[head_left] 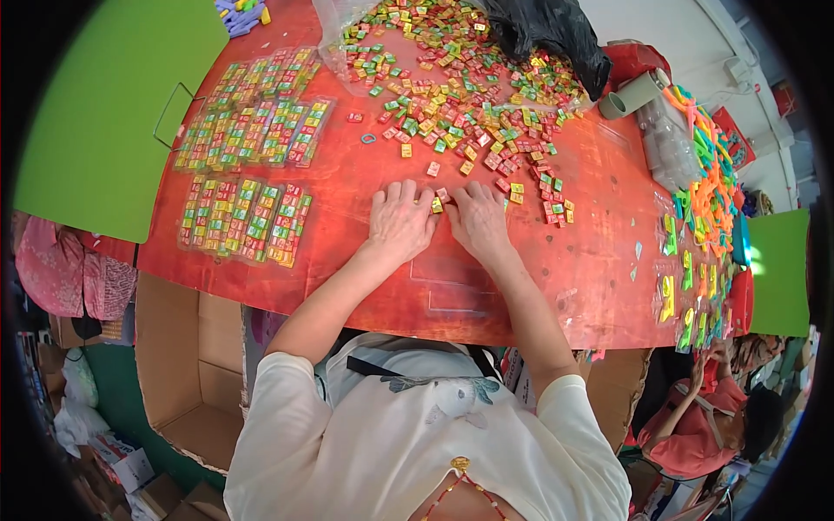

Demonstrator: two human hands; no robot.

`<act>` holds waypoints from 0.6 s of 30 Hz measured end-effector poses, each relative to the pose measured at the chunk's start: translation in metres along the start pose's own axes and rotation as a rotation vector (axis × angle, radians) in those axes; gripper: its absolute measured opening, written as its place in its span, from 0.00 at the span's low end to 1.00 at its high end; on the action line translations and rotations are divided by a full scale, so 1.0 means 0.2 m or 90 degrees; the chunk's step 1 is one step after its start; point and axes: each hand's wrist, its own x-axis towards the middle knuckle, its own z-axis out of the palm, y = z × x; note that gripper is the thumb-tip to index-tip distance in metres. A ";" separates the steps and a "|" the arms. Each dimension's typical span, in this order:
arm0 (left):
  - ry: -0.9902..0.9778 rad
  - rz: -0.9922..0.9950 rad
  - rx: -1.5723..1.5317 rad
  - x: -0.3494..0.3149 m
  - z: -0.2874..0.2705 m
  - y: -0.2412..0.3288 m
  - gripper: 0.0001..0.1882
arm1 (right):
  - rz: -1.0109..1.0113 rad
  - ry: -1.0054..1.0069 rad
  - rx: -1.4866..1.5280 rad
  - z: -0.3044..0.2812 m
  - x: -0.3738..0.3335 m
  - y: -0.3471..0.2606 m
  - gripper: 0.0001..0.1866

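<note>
My left hand [401, 224] and my right hand [480, 223] are close together over the red table, fingers bent downward. Between them my fingertips close on small coloured boxes, a yellow box [437, 206] and a red box [444, 194]. A single red box [433, 168] lies just beyond my fingers. Nearer my body, a clear plastic tray [456, 301] lies on the table, its outline faint. A large loose pile of small red, yellow and green boxes [452, 104] spreads across the far side. Undersides of both hands are hidden.
Filled clear trays [245, 220] lie in rows at the left, beside a green board [104, 113]. A black plastic bag [556, 35] covers part of the pile. Coloured plastic pieces [708, 191] heap at the right. An open cardboard box [187, 365] stands below; a person [704, 417] sits at lower right.
</note>
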 end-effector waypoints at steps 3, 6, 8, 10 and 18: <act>0.013 -0.003 0.008 0.01 0.00 -0.01 0.18 | -0.007 0.056 0.048 -0.09 -0.07 0.01 0.13; 0.023 -0.002 -0.001 0.02 0.01 -0.01 0.17 | 0.005 0.007 0.043 -0.14 -0.14 0.02 0.12; 0.040 0.019 0.016 0.02 0.02 -0.01 0.16 | -0.011 0.010 0.026 -0.12 -0.15 0.05 0.11; 0.029 0.011 0.007 0.02 0.01 0.00 0.16 | -0.024 0.016 0.010 -0.07 -0.14 0.09 0.11; 0.056 -0.002 -0.017 0.07 0.05 0.03 0.15 | 0.027 0.045 0.130 0.04 0.05 0.12 0.07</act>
